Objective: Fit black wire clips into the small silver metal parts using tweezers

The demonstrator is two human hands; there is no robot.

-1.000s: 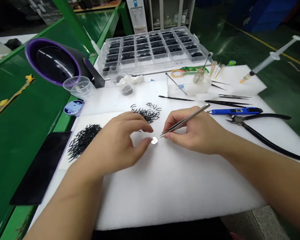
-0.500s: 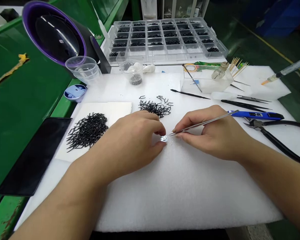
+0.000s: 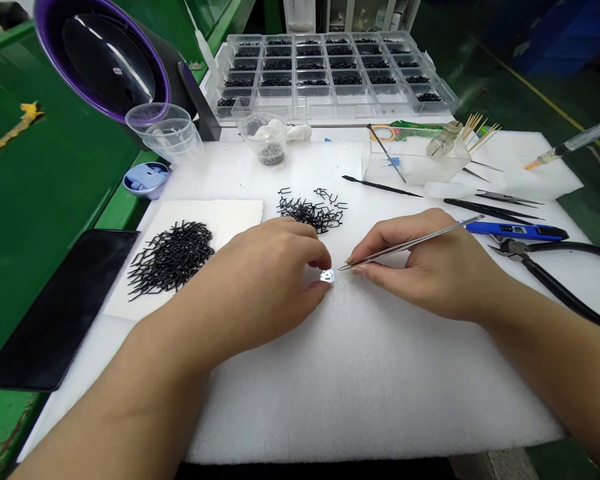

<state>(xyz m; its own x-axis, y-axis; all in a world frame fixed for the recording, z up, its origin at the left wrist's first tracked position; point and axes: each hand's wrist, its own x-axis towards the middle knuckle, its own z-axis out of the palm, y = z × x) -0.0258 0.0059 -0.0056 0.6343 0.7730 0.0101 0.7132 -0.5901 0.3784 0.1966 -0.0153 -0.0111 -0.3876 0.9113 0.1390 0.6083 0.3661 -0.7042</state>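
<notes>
White foam pad (image 3: 360, 393) lies under the work. At its middle, the left hand (image 3: 265, 287) curls inward, thumb and forefinger apparently pinching a tiny silvery piece (image 3: 327, 275) that glints at the fingertips. The right hand (image 3: 423, 263) grips slim steel tweezers (image 3: 405, 245) like a pen, their closed tips just beside the piece, not clearly touching it. Fine handling of that piece is the step in hand, calling for steady tip control. Wiry black clips (image 3: 310, 213) lie tangled just beyond the hands, with a denser heap (image 3: 170, 260) on a paper sheet (image 3: 235, 220) to the left.
</notes>
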